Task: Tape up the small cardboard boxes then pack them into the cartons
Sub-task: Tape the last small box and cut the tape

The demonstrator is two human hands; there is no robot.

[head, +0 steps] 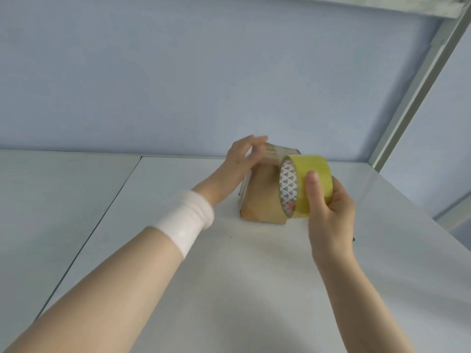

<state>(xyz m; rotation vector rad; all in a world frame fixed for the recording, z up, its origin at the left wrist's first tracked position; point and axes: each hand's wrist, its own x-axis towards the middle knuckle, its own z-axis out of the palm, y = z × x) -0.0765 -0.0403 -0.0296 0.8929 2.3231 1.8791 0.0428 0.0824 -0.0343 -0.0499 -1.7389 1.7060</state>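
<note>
Pale blue wall (178,72); white table (229,289); metal frame (413,98).

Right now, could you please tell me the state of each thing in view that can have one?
small cardboard box: closed, standing on the table, tape across its top.
tape roll: off the table, on edge, a strip running from it onto the box top.
left hand: fingers fairly straight, pressing on the box top; blurred.
right hand: grips the tape roll, thumb on its outer face.

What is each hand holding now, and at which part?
The right hand grips the tape roll by its outer band. The left hand only presses on top of the cardboard box.
</note>
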